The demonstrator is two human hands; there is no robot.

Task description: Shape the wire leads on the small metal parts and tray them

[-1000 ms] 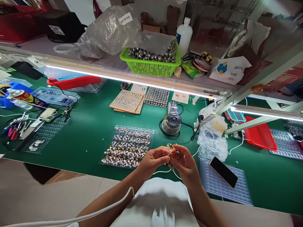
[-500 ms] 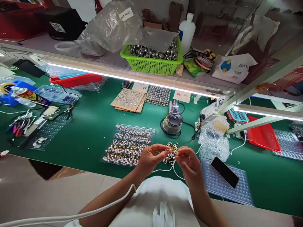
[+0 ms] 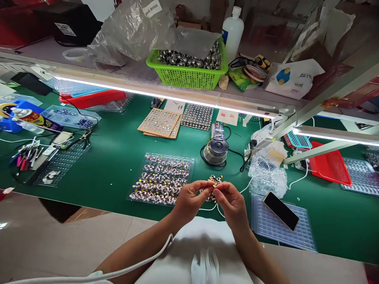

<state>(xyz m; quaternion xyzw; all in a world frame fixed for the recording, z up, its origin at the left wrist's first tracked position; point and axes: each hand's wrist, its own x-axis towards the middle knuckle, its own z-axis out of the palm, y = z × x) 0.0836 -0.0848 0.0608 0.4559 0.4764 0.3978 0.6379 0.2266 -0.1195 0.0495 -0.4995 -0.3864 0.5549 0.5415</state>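
Observation:
My left hand [image 3: 192,199] and my right hand [image 3: 232,201] meet above the front of the bench, thumbs and fingertips pinched close together. Whatever sits between the fingertips is too small to make out. Just behind them lies a loose pile of small white, black and yellow wired parts [image 3: 218,178], partly covered by my fingers. Left of my hands, a clear plastic tray [image 3: 192,165] holds rows of similar small parts with white coiled leads. A white cable [image 3: 208,209] runs on the bench beneath my hands.
Behind the pile stands a round grey device [image 3: 216,152] with a black cord. To the right, a phone [image 3: 281,210] rests on stacked clear trays [image 3: 302,240] beside bubble wrap [image 3: 268,179]. A shelf overhead carries a green basket [image 3: 189,77] of metal balls. Pliers [image 3: 84,138] lie left.
Half a second ago my hands were apart with the pile showing between them; now their fingertips are together again. The camera view has shifted slightly.

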